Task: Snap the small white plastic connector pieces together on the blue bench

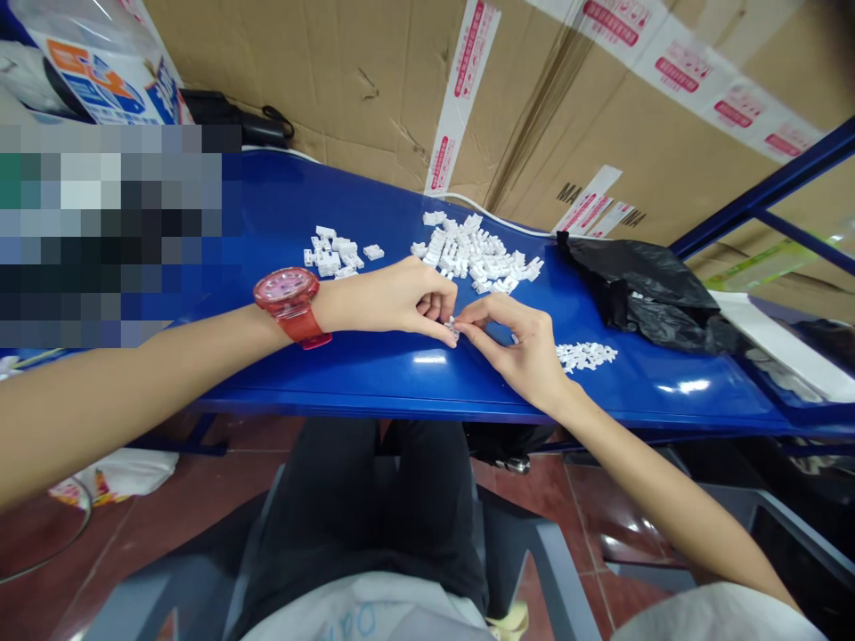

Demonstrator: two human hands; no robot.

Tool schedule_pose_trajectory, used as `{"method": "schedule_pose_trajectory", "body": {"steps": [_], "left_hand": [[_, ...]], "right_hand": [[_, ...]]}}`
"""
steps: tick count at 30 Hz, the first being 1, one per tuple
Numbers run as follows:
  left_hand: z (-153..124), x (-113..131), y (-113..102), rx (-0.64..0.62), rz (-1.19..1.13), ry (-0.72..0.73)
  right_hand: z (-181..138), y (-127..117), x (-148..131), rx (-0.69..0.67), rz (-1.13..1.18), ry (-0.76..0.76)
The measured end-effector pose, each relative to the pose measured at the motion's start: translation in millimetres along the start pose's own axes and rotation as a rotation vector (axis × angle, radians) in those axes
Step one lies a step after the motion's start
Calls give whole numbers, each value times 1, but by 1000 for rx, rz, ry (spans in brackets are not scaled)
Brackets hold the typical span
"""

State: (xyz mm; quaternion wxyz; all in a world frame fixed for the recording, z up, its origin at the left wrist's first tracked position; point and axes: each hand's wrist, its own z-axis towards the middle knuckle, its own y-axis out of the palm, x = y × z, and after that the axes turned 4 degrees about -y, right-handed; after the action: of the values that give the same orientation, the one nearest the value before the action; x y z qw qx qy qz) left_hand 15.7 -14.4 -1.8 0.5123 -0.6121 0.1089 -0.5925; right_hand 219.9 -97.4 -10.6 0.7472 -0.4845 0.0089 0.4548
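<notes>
The left hand (394,303) and right hand (517,343) pinch a small white plastic piece (452,328) between their fingertips, grips closed, above the blue counter (427,383), with a pile of white pieces (477,254) kept within reach at 12 o'clock.

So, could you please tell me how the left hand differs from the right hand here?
The left hand wears a red watch, while the right hand has a bare wrist. The left hand reaches in sideways along the table edge; the right hand angles up from the front edge. Both pinch one small white piece.
</notes>
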Motion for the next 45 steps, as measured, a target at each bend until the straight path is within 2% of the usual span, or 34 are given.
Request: {"method": "schedule_pose_trajectory", "body": {"steps": [3,9,12,16,19,22,30,34,41,45], "left_hand": [[-1,1,0,1,14,-5],[-2,0,-2,-20,70,10],[-4,3,-2,-17,115,0],[-4,6,-2,53,123,27],[-4,5,-1,15,136,77],[-4,3,2,6,133,116],[-3,9,6,12,77,94],[-3,9,8,-10,83,119],[-3,12,11,-2,83,114],[-3,11,15,55,62,65]], "right_hand": [[0,1,2,-4,-4,0],[-1,2,2,-64,-55,-96],[-4,-5,7,-18,-119,-125],[-9,-17,22,135,-261,-59],[-11,-19,31,70,-308,-7],[-12,-17,33,14,-268,31],[-11,-15,24,19,-142,65],[-10,-14,22,-14,-137,55],[-13,-14,24,10,-217,45],[-12,-14,18,62,-38,94]]}}
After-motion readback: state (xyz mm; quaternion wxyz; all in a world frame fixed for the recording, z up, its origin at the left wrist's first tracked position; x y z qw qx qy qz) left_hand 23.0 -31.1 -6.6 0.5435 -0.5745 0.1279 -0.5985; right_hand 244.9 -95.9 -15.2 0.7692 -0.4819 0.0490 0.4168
